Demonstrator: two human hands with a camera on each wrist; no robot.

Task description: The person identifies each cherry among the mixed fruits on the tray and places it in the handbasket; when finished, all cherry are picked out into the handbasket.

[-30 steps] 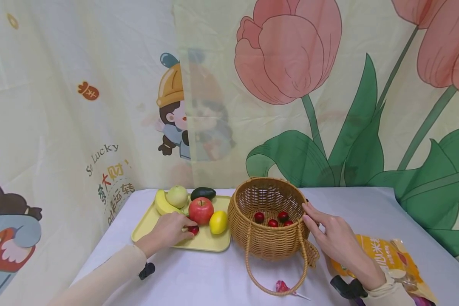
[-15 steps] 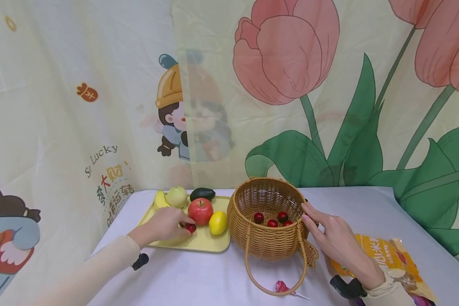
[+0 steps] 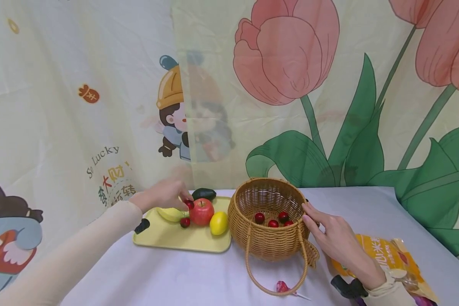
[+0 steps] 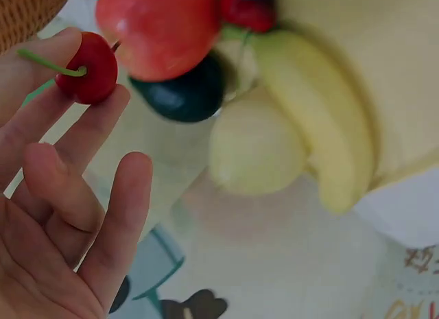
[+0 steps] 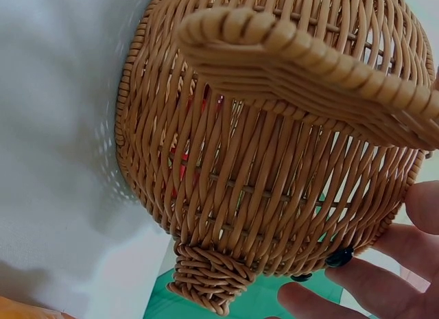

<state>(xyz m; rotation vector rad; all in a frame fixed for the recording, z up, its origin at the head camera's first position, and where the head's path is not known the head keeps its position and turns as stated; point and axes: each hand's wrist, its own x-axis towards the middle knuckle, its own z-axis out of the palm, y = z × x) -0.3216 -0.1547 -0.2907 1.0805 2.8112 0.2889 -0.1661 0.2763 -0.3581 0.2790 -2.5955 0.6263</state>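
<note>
My left hand (image 3: 162,195) pinches a red cherry (image 4: 97,68) with a green stem between thumb and fingertips, above the yellow tray (image 3: 164,239). On that tray another cherry (image 3: 185,222) lies by a red apple (image 3: 202,211) and a banana (image 3: 170,214). A pale green round fruit (image 4: 257,147) shows in the left wrist view; the hand hides it in the head view. My right hand (image 3: 336,233) rests its extended fingers and thumb against the right rim of a wicker basket (image 3: 269,242), which holds several cherries (image 3: 273,223).
A lemon (image 3: 219,223) and a dark green avocado (image 3: 204,194) also lie on the tray. The basket's handle (image 3: 248,276) hangs down at its front, over a wrapped lollipop (image 3: 282,287). An orange snack bag (image 3: 390,259) lies beside the right forearm.
My left hand has risen from the front of the tray toward the back, carrying a cherry. The other cherry on the tray has come into view. My right hand stays at the basket.
</note>
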